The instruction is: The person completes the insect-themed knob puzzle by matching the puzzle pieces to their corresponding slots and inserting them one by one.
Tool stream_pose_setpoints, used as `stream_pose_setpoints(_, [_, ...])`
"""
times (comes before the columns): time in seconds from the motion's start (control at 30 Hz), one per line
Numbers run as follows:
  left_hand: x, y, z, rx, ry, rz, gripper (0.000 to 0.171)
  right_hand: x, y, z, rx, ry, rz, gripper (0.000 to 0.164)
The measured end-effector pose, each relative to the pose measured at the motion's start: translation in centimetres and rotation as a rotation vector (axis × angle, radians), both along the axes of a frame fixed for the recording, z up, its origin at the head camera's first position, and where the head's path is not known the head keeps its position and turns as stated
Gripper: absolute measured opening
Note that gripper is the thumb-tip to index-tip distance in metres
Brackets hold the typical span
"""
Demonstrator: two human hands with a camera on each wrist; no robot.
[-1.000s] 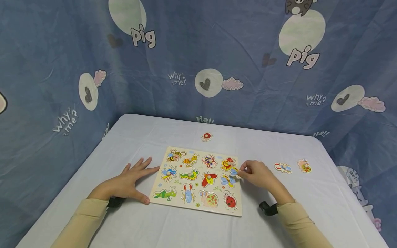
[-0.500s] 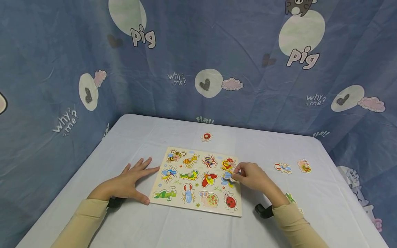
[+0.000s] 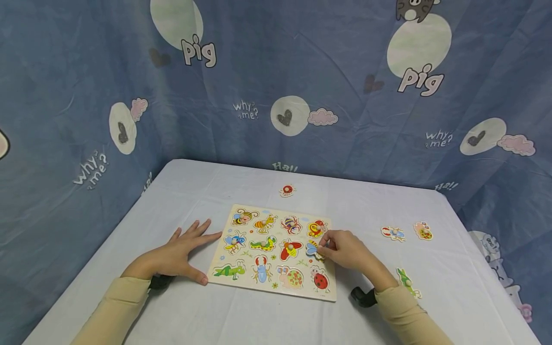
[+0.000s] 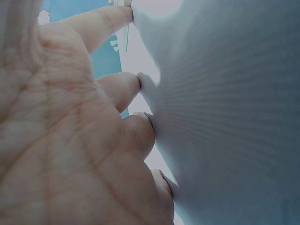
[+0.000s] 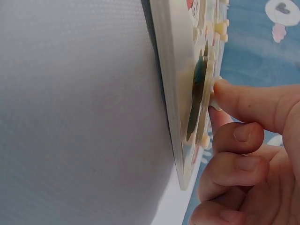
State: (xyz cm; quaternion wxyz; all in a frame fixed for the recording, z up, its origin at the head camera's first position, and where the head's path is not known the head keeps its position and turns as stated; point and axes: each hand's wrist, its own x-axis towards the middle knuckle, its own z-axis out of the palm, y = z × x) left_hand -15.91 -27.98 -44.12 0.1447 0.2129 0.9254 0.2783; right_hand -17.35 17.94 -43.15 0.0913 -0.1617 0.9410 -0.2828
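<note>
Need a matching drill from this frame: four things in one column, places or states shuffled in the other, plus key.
Things:
1. left hand
2. right hand
3. red round piece
4. green piece

Places or states:
A. lies on the table beyond the puzzle board's far edge
B. flat on the table, fingers spread, at the board's left edge
C. on the table, right of the right forearm
D. pinches the peg of a blue-winged piece

Pairs: 1-B, 2-D, 3-A, 4-C

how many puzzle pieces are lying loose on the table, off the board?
4. A red piece beyond the puzzle board's far edge; two side by side to its right, a winged one and a pink one; a green one beside the right forearm. None seem hidden.
</note>
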Motion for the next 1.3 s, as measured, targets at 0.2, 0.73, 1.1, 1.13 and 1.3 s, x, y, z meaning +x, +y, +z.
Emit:
stream_pose_setpoints(0.2, [0.08, 0.10, 0.12, -0.002, 0.002, 0.000, 0.121, 0.04, 0.00, -0.21, 0.004, 0.007, 0.025, 0.011])
stream_pose_setpoints(0.73, [0.16, 0.14, 0.21, 0.003, 0.000, -0.001, 0.121, 0.42, 0.11, -0.11, 0.008, -0.012, 0.021, 0.012])
stream_pose_setpoints(1.1, [0.25, 0.27, 0.49, 0.000, -0.001, 0.002, 0.122, 0.40, 0.20, -0.17, 0.018, -0.027, 0.017, 0.013])
stream_pose_setpoints(1.13, [0.24, 0.27, 0.47, 0.000, -0.003, 0.003, 0.122, 0.40, 0.21, -0.23, 0.019, -0.029, 0.015, 0.013])
stream_pose_setpoints(1.3, [0.14, 0.28, 0.39, -0.004, -0.006, 0.005, 0.121, 0.38, 0.20, -0.35, 0.017, -0.030, 0.011, 0.013])
